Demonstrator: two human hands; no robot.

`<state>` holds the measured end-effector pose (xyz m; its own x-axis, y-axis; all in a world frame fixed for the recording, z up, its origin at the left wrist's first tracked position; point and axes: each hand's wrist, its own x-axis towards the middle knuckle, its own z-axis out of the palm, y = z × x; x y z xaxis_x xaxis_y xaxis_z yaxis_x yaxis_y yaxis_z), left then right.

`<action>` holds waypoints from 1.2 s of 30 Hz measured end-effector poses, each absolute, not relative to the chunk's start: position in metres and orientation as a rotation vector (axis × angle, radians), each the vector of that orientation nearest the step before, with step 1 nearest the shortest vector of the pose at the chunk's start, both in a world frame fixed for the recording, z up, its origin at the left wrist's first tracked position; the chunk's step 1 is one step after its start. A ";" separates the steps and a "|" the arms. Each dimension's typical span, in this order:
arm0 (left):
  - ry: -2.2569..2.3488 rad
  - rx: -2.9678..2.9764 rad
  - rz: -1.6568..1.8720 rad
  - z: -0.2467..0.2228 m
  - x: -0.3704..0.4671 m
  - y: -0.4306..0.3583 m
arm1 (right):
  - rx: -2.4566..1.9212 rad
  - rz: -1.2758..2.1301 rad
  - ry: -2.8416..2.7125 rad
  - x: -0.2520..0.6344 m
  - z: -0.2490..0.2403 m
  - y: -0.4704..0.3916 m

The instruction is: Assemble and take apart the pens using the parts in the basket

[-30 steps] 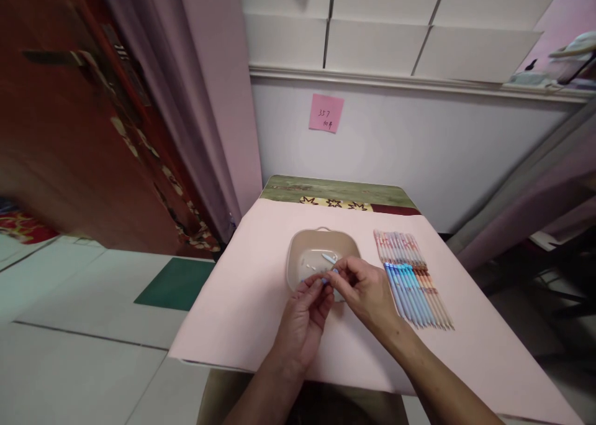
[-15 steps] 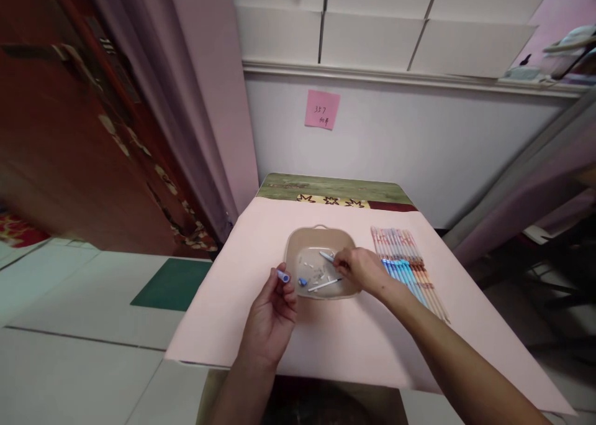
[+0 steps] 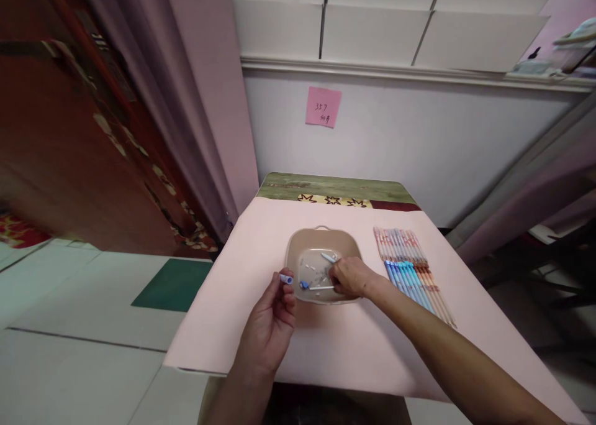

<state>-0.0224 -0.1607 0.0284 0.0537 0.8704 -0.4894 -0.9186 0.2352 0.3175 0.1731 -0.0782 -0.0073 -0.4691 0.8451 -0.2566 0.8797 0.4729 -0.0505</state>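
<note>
My left hand [image 3: 274, 310] pinches a short blue-purple pen barrel [image 3: 285, 279] just left of a beige basin [image 3: 301, 242]. Reaching into the basin's right side, my right hand [image 3: 350, 277] has its fingers bent down at small parts; its fingertips are partly hidden, so what they grip is unclear. A thin white refill [image 3: 321, 287] runs toward those fingers. Above them lies a pale blue pen piece [image 3: 328, 258]. Near the basin's left front sits a small blue part [image 3: 304, 284], with several tiny white and clear bits around.
Rows of pens, blue ones [image 3: 410, 282] and brown ones [image 3: 435, 291], lie right of the basin on the pink-covered table [image 3: 233, 301]. A pink note [image 3: 323, 107] is stuck on the wall behind. A wooden door [image 3: 69, 151] stands at left.
My right hand has moved down and slightly left within the basin, from beside the pale blue piece to the refill's right end. My left hand still holds the barrel.
</note>
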 end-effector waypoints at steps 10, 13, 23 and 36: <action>0.812 -0.037 1.269 0.023 0.002 -0.162 | 1.907 -1.418 2.762 0.178 0.028 -0.107; 0.830 -0.054 1.236 0.021 0.009 -0.164 | 1.883 -1.727 2.668 0.162 0.031 -0.128; 0.864 -0.058 1.342 0.031 -0.003 -0.159 | 1.830 -1.574 2.658 0.172 0.023 -0.093; 0.835 -0.091 1.456 0.035 -0.015 -0.147 | 2.046 -0.314 2.413 0.162 -0.018 -0.052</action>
<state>-0.0148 -0.1467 0.0351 -0.1062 0.8313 -0.5456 -0.8908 0.1643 0.4236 0.1621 -0.0516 -0.0177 -0.1712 0.9803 -0.0987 0.9729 0.1524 -0.1738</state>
